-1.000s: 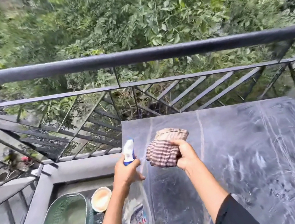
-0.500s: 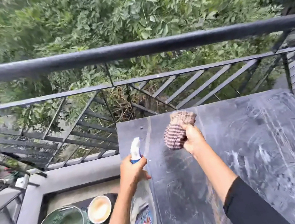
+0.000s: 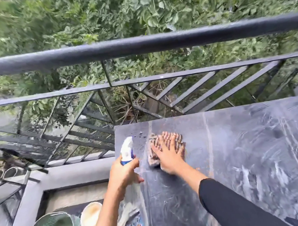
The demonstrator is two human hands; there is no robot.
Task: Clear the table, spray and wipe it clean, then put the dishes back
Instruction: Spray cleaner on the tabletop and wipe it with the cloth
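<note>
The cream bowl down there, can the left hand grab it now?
Probably not yet: the left hand grips the spray bottle, so it's full. Nothing covers the cream bowl, though.

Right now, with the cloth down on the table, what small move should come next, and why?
Probably sweep the cloth rightward along the far edge. The right hand presses it flat near the table's far-left corner, droplets sit beside it, and the streaked top stretches away to the right. The left hand holds the spray bottle.
</note>
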